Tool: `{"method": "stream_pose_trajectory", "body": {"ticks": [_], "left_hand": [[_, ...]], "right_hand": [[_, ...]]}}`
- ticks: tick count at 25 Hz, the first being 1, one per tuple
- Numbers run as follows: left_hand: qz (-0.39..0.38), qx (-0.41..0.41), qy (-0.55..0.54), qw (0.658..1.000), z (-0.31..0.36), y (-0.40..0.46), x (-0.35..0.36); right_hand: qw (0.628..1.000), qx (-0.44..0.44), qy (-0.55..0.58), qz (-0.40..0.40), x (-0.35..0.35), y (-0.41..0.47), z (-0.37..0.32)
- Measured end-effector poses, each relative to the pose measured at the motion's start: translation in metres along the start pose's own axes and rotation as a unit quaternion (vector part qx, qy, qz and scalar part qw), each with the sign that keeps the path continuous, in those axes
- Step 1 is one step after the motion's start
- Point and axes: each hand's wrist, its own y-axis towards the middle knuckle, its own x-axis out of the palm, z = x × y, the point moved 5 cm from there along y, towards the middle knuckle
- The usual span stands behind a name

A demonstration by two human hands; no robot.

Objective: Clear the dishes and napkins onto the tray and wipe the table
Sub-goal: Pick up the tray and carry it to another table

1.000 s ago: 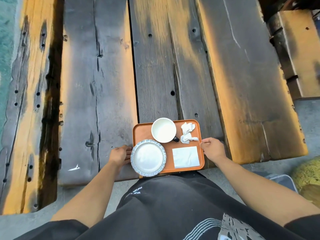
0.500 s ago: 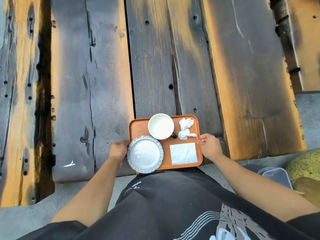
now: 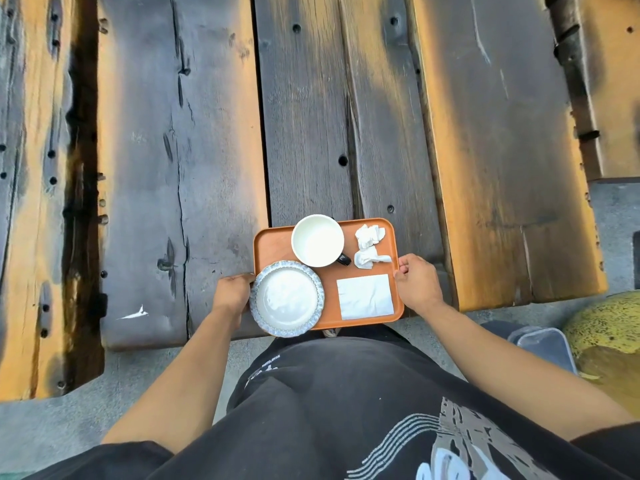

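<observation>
Orange tray (image 3: 277, 242) lay long axis left-right at desk (image 3: 194, 161) near edge; left hand (image 3: 232, 295) and right hand (image 3: 417, 285) gripped its short ends.

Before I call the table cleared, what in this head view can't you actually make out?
- Left hand fingers: tucked under the plate and tray edge, grip unclear.
- Mug handle: mostly hidden by the mug body.
- Tray's near left corner: covered by the overhanging plate.
- Table: cut off by the frame's top and left edges.
- Wiping cloth: none in view.

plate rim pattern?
Blue-grey speckled, scalloped rim on the plate, white centre; head view.
</observation>
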Motion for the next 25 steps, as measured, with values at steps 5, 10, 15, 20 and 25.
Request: {"method": "stream_pose_trajectory", "body": {"ticks": [5,10,15,20,25], "left_hand": [[0.004,0.003,-0.005,1.000,-0.009,-0.003,-0.015],[-0.003,0.014,-0.006,1.000,-0.021,-0.005,-0.031],[-0.005,0.037,0.006,0.999,-0.034,-0.015,-0.046],[0.020,0.039,-0.010,0.999,-0.065,-0.030,-0.062],[0.063,0.036,-0.057,0.996,-0.114,-0.066,-0.070]], "right_hand": [[1.000,-0.014,0.005,0.012,0.007,-0.020,-0.002],[1.000,-0.009,0.005,0.028,0.016,-0.047,-0.001],[0.999,-0.019,0.007,0.039,0.025,-0.072,0.005],[0.998,-0.047,0.004,0.035,0.027,-0.086,0.006],[0.995,-0.100,-0.008,-0.005,0.037,-0.094,0.012]]}}
